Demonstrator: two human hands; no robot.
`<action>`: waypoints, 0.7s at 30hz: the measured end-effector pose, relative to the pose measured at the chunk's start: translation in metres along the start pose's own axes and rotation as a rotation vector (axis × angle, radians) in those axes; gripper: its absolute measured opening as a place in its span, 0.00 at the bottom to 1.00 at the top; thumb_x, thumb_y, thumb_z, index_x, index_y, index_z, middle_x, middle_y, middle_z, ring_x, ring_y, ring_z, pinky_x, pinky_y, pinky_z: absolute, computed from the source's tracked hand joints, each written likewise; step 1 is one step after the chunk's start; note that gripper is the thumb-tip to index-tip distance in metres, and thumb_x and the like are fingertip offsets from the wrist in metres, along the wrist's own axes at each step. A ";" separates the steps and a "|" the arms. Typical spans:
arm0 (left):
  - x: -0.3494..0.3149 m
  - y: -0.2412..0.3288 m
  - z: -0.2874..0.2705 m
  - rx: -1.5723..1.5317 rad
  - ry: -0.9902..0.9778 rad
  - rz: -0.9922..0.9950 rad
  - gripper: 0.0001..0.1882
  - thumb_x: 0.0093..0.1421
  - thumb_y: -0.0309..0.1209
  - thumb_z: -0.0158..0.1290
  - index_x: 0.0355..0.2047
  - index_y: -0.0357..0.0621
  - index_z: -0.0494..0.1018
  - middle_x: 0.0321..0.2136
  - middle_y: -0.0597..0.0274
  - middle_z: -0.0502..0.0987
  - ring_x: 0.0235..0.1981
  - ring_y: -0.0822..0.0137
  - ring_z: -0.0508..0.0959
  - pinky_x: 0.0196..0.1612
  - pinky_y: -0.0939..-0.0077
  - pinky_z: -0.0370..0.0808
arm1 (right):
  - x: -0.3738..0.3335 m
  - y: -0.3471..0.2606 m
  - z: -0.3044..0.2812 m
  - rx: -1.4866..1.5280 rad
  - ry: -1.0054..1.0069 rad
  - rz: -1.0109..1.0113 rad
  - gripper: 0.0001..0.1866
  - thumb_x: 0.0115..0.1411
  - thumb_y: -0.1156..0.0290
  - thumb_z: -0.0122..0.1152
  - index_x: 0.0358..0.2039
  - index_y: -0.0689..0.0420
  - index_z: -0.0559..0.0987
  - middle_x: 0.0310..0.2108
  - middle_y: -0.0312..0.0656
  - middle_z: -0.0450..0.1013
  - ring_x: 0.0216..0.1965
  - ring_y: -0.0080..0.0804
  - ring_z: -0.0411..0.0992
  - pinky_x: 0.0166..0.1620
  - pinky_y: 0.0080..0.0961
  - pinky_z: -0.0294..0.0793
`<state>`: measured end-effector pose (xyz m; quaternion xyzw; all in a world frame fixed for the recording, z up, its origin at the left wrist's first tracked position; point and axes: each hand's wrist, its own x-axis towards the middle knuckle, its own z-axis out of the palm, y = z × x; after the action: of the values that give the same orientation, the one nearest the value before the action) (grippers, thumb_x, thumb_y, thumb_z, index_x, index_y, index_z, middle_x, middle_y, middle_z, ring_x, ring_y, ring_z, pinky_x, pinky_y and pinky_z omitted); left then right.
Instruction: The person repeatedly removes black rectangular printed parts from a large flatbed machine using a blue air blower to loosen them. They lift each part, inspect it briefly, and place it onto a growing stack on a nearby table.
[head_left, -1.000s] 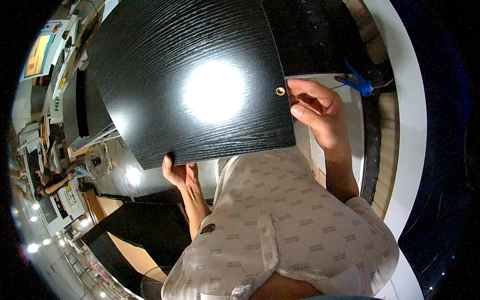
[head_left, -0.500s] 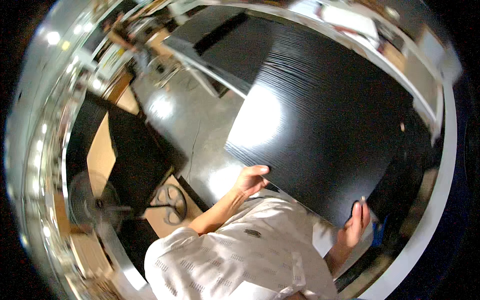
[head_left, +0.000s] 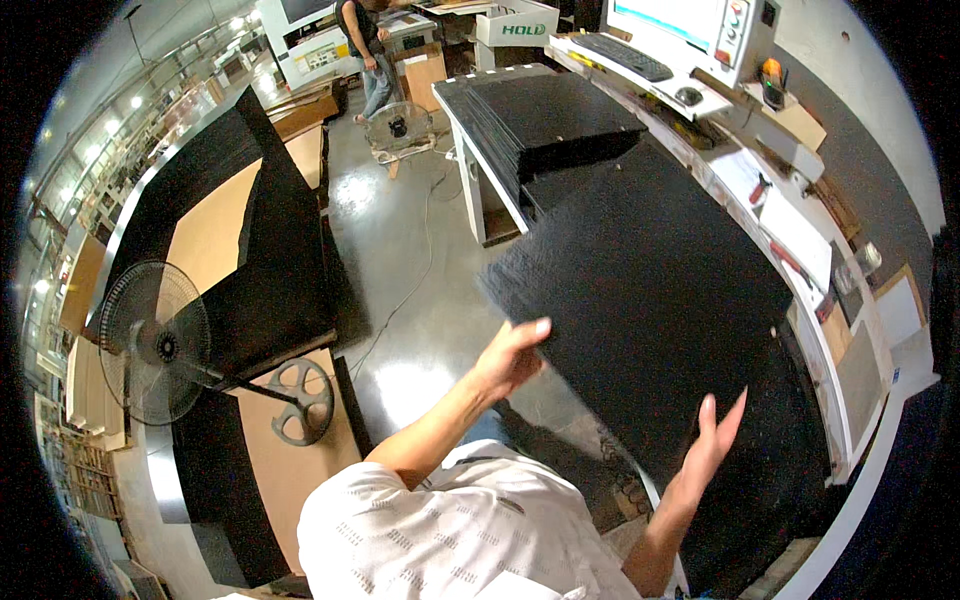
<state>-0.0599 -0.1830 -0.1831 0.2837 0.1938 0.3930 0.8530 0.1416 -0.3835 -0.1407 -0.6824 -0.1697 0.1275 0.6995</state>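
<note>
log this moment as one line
left grip: holding black panel by edge | right grip: open near panel, contact unclear | panel stack: beyond

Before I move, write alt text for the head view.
A person's left hand grips a large black board by its lower-left edge, while the right hand is open near its right side. Beyond lies a stack of black boards, with a keyboard and mouse at upper right. A fan stands at left; another person is in the background.

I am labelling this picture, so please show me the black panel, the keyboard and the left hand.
Black panel [head_left: 640,290]: head view, middle of its face.
Keyboard [head_left: 625,57]: head view, its keys.
Left hand [head_left: 508,362]: head view, its middle.
</note>
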 end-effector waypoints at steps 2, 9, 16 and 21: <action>0.075 0.042 -0.006 0.082 0.057 0.132 0.25 0.60 0.34 0.61 0.56 0.40 0.70 0.49 0.57 0.80 0.47 0.59 0.80 0.55 0.59 0.75 | 0.053 -0.002 0.062 0.008 -0.065 -0.026 0.44 0.65 0.66 0.63 0.74 0.59 0.49 0.76 0.49 0.40 0.76 0.40 0.40 0.74 0.40 0.37; 0.406 0.192 -0.097 0.460 0.251 0.500 0.28 0.57 0.31 0.61 0.56 0.34 0.67 0.50 0.48 0.76 0.48 0.57 0.78 0.53 0.62 0.74 | 0.222 0.033 0.346 0.380 -0.148 0.063 0.41 0.61 0.80 0.64 0.70 0.65 0.53 0.64 0.47 0.64 0.59 0.40 0.67 0.65 0.34 0.62; 0.567 0.236 -0.195 0.980 0.503 0.408 0.62 0.57 0.57 0.59 0.74 0.47 0.28 0.74 0.41 0.31 0.75 0.42 0.34 0.70 0.34 0.39 | 0.293 0.090 0.486 0.097 0.042 0.018 0.47 0.53 0.85 0.57 0.72 0.67 0.46 0.65 0.55 0.61 0.61 0.44 0.65 0.63 0.34 0.62; 0.615 0.261 -0.216 1.123 0.457 0.406 0.61 0.54 0.54 0.61 0.75 0.51 0.33 0.75 0.45 0.32 0.76 0.48 0.33 0.68 0.27 0.37 | 0.334 0.096 0.510 0.202 0.019 0.180 0.40 0.51 0.71 0.56 0.66 0.63 0.59 0.58 0.48 0.66 0.53 0.41 0.69 0.58 0.33 0.66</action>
<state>0.0529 0.5069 -0.2481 0.6276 0.4895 0.4357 0.4203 0.2408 0.2220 -0.2092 -0.6221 -0.0875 0.1998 0.7519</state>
